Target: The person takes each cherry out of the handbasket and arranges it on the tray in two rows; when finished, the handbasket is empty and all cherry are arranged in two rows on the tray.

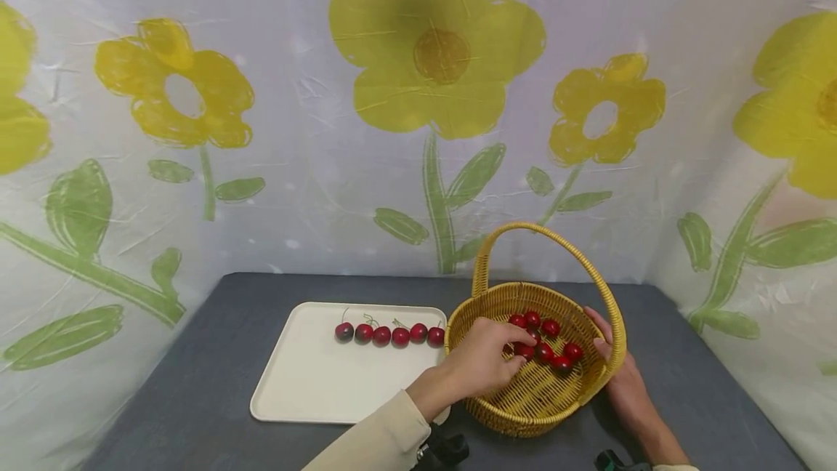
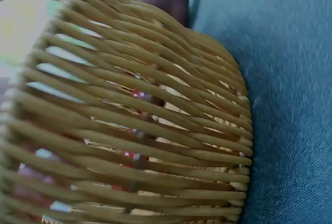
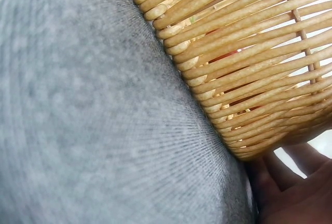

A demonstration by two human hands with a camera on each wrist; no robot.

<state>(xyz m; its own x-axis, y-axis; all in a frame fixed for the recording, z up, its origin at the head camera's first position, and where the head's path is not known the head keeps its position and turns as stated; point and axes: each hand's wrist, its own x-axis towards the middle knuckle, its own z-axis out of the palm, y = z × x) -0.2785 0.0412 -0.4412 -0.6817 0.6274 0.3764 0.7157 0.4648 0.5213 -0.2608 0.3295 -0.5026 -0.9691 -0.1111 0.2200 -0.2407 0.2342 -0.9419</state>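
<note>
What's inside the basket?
The basket holds several red cherries, with bare woven floor showing nearer the person. The left hand is in there too, covering part of the inside; whatever lies beneath it can't be seen.

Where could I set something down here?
Bare: the tray between its cherry row and the left sleeve; the table left of the tray and right of the right hand. Crowded: the basket, where the left hand is among more cherries.

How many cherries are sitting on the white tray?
6. One row along the far side of the tray: leftmost cherry, then four more, then the rightmost by the basket. The left hand and sleeve cover part of the tray, so others may be hidden.
</note>
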